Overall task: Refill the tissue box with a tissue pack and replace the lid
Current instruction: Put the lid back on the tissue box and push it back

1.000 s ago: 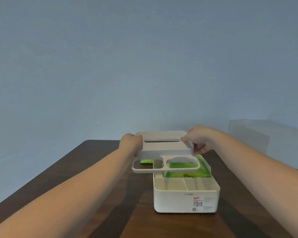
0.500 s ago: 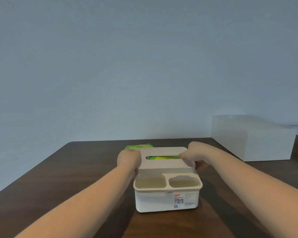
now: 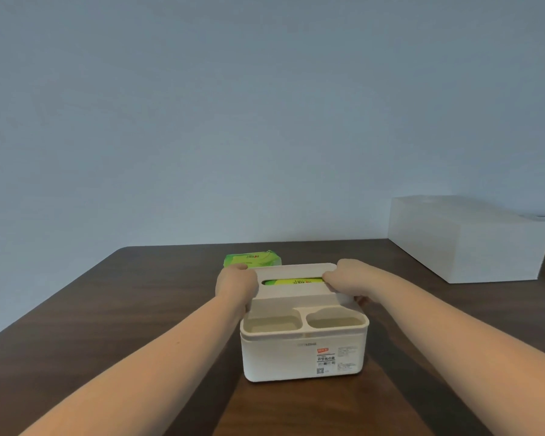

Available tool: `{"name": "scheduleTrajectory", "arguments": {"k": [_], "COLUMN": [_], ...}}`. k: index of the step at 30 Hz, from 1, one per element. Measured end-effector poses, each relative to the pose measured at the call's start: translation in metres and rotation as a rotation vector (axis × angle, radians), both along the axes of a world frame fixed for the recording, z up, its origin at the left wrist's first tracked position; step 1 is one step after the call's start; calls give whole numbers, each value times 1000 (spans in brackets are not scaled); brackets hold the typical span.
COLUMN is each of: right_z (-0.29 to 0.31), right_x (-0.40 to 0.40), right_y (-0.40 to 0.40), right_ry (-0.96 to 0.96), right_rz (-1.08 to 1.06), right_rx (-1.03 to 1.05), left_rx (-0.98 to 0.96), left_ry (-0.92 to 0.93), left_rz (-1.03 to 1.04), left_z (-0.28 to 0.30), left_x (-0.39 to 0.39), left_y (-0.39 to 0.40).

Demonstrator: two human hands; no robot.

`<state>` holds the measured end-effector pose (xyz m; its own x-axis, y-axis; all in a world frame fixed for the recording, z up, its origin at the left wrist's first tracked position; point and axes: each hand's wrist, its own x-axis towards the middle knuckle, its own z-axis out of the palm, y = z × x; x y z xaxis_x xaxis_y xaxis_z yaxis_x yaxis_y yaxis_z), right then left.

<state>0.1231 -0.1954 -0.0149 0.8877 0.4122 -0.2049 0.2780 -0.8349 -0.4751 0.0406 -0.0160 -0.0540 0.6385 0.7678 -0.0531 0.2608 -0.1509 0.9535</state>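
a white tissue box [image 3: 302,360] stands on a dark wooden table [image 3: 114,309], near its middle, with a small label [image 3: 326,360] on the side that faces the camera. the lid [image 3: 293,294] sits on top of the box, level with its rim all round as far as can be seen. the near part of the lid has two open wells, a squarish one on the left and a rounded one on the right; the far part is raised and has a long slot. through the slot shows the green and yellow wrapper of a tissue pack [image 3: 293,281], which lies inside the box. the left hand [image 3: 236,286] is closed on the lid's left end, fingers curled over the top edge beside the slot. the right hand [image 3: 346,280] is closed on the lid's right end, fingers bent over the top by the slot's right end and the thumb under the raised part's side. both bare forearms reach in from the lower corners of the view. a second pack [image 3: 252,259], also green, lies on the table just behind the box on the left, partly hidden by the left hand. a large white box [image 3: 466,239] stands well apart at the table's far right, against a plain pale blue wall [image 3: 265,105].
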Motion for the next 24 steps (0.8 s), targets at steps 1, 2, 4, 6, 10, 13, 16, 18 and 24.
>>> {"name": "scheduleTrajectory", "arguments": {"k": [1, 2, 4, 6, 10, 13, 16, 18, 24], "right_z": [-1, -3, -5, -7, -8, -8, -10, -15, -32], "right_x": [1, 1, 1, 0, -5, -11, -21, -26, -42], "right_y": [1, 2, 3, 2, -1, -6, -12, -17, -47], "right_ry": [-6, -13, -34, -40, -32, -51, -89, -84, 13], "right_rz": [4, 9, 20, 25, 1, -16, -14, -41, -38], "right_rx": [-4, -12, -23, -7, 37, 61, 83, 160, 445], "left_rx": [11, 28, 75, 117, 126, 50, -23, -53, -88], "left_ry": [-3, -3, 8, 42, 95, 28, -47, -73, -157], "left_rz": [-7, -12, -1, 2, -17, -35, -166, -255, -419], "left_z": [1, 0, 1, 1, 7, 6, -3, -10, -27], "left_x": [0, 2, 5, 5, -1, -14, -39, -55, -87], "left_y": [2, 3, 5, 6, 0, -4, -11, -15, -26]}}
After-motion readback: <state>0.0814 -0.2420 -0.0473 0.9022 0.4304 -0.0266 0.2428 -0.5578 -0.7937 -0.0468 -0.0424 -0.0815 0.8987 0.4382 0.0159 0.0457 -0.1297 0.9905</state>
